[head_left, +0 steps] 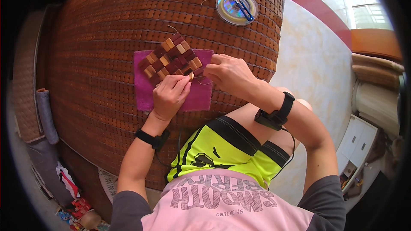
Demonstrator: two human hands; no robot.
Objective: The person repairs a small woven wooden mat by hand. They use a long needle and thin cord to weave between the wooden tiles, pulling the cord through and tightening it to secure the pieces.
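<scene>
A small mat of brown, dark red and tan wooden blocks (171, 59) lies tilted on a magenta cloth (201, 96). My left hand (170, 95) pinches a tan block (191, 76) at the mat's near right corner. My right hand (227, 73) is closed beside that corner, fingers pinched on a thin cord (204, 82) that loops out from the mat. Another cord end (173, 28) sticks out past the mat's far edge.
The cloth rests on a wide bed-like surface covered with a brown beaded mat (107, 60). A shiny round lid (236, 7) with blue-handled scissors (244, 9) on it sits at the far right. Pale tiled floor (312, 60) lies to the right, cluttered items (72, 196) at the lower left.
</scene>
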